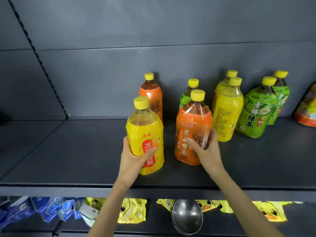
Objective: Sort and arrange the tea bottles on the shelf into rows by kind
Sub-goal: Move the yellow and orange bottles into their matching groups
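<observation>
At the bottom of the frame, on the lower level, I see blue packs (34, 212) on the left, yellow duck packets (131, 212) along the middle and a round metal object (187, 216). Above them, on the dark shelf (77, 151), my left grip (136, 156) is wrapped around the lower half of a yellow-labelled tea bottle (145, 134) just left of frame centre; I cannot tell whether its base is on the shelf. It has a yellow cap, a clear shoulder and a red panel with white characters facing me. Its long axis runs vertical, cap toward the top of the frame. Just right of it, my right grip (205, 147) is clasped on an orange-labelled tea bottle (191, 130), thumb across the label front. This one also stands upright, cap up, print toward me. Further back, a second orange bottle (151, 96) stands behind the yellow one, and a green bottle (187, 93) stands right behind the held orange one, mostly hidden. To the right, two yellow bottles (227, 108) stand one behind the other, back labels toward me, then two green bottles (256, 113) likewise. All are upright. A colourful packet (306, 108) is cut off at the right edge.
</observation>
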The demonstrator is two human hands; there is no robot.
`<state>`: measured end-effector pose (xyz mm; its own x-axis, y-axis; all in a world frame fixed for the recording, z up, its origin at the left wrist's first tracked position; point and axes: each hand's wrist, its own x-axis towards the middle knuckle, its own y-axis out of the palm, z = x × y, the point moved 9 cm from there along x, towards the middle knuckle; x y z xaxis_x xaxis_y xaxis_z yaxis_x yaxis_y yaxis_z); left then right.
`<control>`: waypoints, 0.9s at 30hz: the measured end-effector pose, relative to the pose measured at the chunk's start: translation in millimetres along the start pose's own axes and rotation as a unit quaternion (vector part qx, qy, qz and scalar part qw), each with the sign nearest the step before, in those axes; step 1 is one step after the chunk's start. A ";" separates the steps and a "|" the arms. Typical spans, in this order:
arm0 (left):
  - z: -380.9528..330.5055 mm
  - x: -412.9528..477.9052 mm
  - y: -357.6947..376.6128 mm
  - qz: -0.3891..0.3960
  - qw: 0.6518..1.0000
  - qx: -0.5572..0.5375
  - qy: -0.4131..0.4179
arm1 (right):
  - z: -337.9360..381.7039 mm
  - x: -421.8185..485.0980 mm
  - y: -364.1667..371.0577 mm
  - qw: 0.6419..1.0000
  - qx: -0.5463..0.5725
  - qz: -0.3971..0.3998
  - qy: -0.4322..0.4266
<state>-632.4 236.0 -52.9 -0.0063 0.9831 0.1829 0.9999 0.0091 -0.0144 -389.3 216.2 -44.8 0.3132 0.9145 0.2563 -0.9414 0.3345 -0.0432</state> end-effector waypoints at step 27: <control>-43.2 -130.7 132.1 0.138 0.987 -0.087 -0.010 | 58.5 -205.5 -234.9 0.972 -0.005 -0.236 -0.010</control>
<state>-498.8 100.7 -36.3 0.2680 0.9471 0.1768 0.9510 -0.2894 0.1088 -239.9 -63.6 -30.9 0.7067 0.6544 0.2691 -0.6928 0.7172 0.0751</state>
